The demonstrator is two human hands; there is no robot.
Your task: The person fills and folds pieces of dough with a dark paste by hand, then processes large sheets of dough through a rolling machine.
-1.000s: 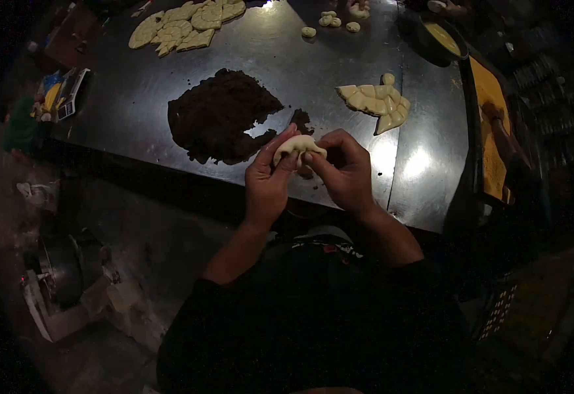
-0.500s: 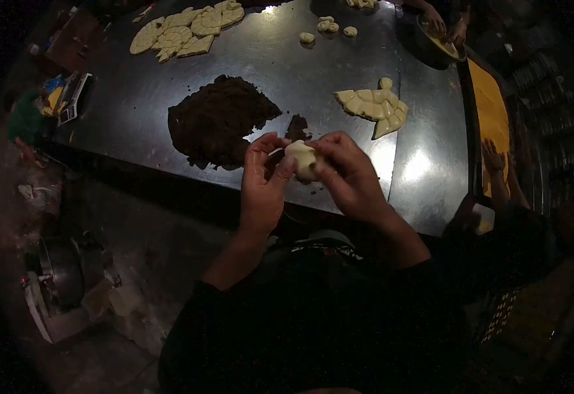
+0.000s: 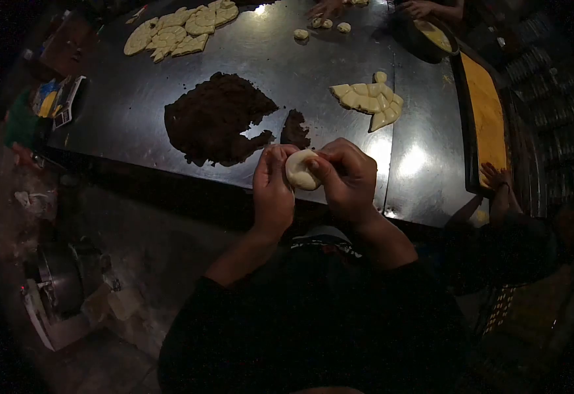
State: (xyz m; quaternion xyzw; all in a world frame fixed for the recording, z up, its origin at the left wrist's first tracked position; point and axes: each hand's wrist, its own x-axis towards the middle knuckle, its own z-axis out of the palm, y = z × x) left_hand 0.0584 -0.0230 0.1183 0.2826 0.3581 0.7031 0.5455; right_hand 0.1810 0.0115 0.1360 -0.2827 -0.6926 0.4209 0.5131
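pale dough ball (image 3: 301, 170), one, pinched between two hands (left (image 3: 272, 190), right (image 3: 347, 178))

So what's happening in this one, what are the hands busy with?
A person stands at a dark metal table and holds a small pale dough ball between the left hand and the right hand, fingers closed around it above the table's near edge. On the table lie a big pile of dark filling, a fan of cut dough pieces and more flat dough at the far left. Another person's hands work at the far end.
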